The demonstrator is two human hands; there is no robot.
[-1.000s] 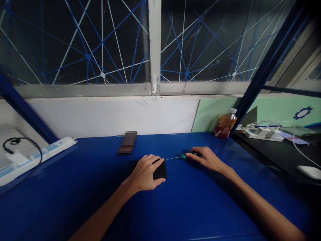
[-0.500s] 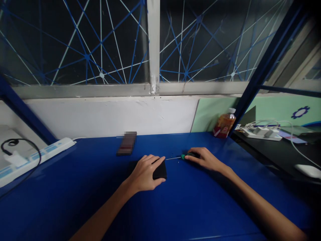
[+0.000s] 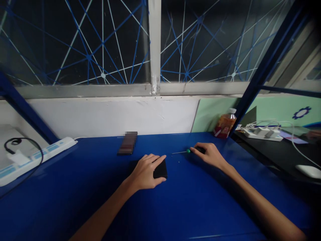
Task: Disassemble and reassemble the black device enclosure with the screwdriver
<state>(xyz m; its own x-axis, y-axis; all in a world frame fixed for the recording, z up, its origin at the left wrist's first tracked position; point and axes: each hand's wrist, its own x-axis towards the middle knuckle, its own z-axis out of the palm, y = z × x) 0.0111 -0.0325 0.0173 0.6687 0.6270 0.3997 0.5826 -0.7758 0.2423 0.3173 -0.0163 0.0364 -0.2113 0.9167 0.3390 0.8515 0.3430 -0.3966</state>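
Observation:
My left hand (image 3: 145, 171) is closed round a flat black box-like object (image 3: 160, 169) on the blue table, thumb at its near edge and fingers over its top. What kind of object it is, I cannot make out, as the hand covers much of it. In my right hand (image 3: 207, 154) is a screwdriver (image 3: 188, 151) with a green and black handle. Its thin shaft points left toward the black object, and the tip is apart from it. A tiny light piece (image 3: 179, 162) lies on the table below the shaft, too small to name.
A dark phone-like slab (image 3: 127, 144), partly pixelated, lies behind my left hand. The white power strip (image 3: 54, 147) runs along the left. At the back right stands a bottle (image 3: 225, 124); beyond it, a black desk (image 3: 265, 152) carries cables and a white mouse (image 3: 308, 170).
My right hand has moved right and slightly back with the screwdriver, drawing its tip away from the black object. My left hand has stayed on that object.

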